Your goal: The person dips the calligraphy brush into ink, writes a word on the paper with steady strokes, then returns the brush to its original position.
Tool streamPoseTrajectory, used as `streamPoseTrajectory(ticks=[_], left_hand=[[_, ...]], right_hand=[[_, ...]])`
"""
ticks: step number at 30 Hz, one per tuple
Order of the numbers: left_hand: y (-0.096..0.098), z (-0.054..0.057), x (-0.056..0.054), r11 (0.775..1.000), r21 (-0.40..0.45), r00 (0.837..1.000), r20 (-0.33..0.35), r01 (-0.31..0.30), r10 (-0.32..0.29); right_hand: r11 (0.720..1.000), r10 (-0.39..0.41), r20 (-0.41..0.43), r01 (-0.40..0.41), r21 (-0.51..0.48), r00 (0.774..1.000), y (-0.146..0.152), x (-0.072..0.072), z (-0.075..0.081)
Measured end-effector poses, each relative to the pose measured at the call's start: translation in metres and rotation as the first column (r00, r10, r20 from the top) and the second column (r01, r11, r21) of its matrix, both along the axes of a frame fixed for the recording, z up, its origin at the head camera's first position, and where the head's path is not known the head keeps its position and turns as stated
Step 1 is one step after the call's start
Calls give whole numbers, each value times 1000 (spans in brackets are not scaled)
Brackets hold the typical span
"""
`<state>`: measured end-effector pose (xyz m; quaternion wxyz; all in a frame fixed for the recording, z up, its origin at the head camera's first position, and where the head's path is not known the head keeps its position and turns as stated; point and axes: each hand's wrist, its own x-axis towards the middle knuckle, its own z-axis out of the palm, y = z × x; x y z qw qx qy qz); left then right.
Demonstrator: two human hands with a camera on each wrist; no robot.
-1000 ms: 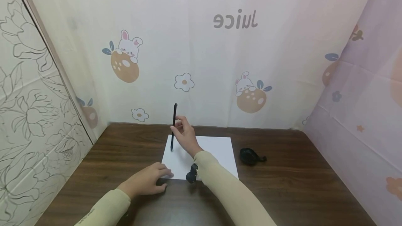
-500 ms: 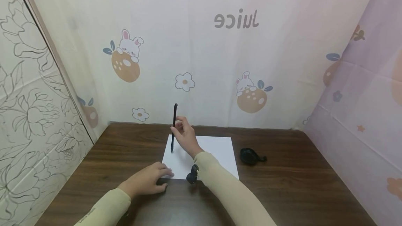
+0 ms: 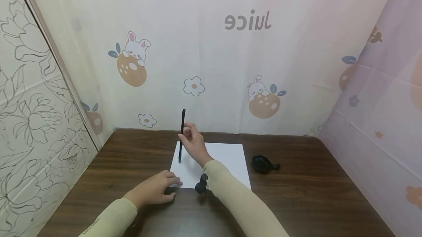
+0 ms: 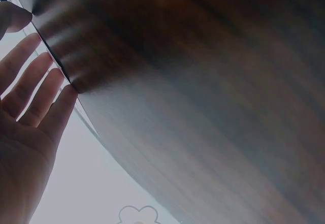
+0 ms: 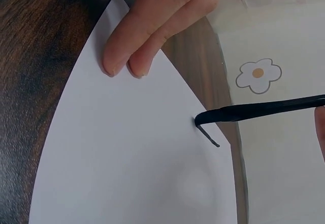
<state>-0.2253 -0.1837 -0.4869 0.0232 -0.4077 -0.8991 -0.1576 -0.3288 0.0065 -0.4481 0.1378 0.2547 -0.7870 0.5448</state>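
Head view: right hand (image 3: 195, 144) pinching pen (image 3: 182, 122) mid-shaft, probably handling light, stiff, best held lower; left hand (image 3: 155, 188) resting relaxed, gripping nothing, on likely slippery paper (image 3: 230, 157).

Table (image 3: 296, 196), before a curtain (image 3: 211, 54); sheet of paper (image 3: 227, 160), on the table, toward the rear; pen (image 3: 182, 121), in the right hand (image 3: 194, 143), tip on the paper's left part, at one end of a short line (image 5: 208, 136); left hand (image 3: 153, 189), at the paper's near left corner; small object (image 3: 262, 164), on the table, right of the paper, apart from it.
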Motion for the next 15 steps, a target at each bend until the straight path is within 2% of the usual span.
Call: streamPoseTrajectory(ticks=[15], left_hand=[[2,3,2,1000,-7,1000,17,-11,11]], right_hand=[[1000,23,-14,-23,-20,1000,1,1,0]])
